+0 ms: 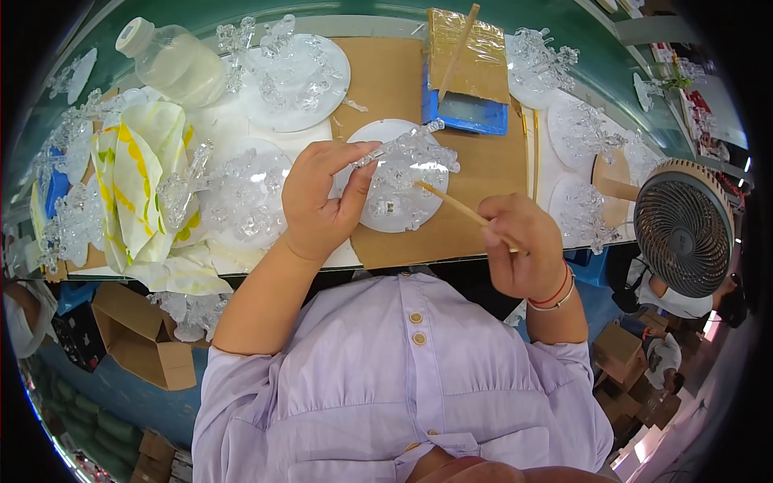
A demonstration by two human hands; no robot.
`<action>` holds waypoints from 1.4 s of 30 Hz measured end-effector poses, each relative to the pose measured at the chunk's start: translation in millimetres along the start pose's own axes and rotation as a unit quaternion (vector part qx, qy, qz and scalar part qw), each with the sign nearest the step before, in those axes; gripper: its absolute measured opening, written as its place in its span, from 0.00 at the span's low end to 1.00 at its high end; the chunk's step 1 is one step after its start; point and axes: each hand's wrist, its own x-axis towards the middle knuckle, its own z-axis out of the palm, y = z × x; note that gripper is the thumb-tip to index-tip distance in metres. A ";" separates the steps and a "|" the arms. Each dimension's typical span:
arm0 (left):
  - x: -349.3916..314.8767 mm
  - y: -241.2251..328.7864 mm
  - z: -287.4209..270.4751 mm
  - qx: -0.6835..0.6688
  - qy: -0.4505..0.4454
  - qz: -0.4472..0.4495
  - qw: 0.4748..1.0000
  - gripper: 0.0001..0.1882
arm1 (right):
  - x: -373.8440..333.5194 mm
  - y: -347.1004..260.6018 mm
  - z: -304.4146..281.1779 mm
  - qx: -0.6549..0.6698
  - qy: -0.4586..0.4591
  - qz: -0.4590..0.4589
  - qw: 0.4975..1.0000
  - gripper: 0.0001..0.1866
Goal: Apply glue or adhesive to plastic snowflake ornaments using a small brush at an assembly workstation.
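Observation:
My left hand [316, 197] pinches a clear, branching plastic piece [403, 153] between thumb and fingers, over a round white disc [377, 131]. More clear, shiny parts lie on that disc, too tangled to tell apart. In my right hand [523, 233] is a thin wooden stick [455, 204], gripped near its lower end. The stick's tip points left and reaches the clear parts at the middle of the disc. Whether the tip touches them, I cannot tell.
A brown cardboard sheet [378, 72] lies under the disc. Behind stands a blue tray [475, 117] partly covered by taped cardboard. White discs with clear pieces [290, 80] sit on both sides. A bottle [181, 68] and patterned cloth [145, 177] are left, a fan [683, 229] right.

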 end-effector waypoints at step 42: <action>1.7 -0.6 -1.0 0.005 -0.007 0.020 1.000 0.14 | 46.2 -13.4 -15.7 -0.053 -0.104 0.080 0.990 0.09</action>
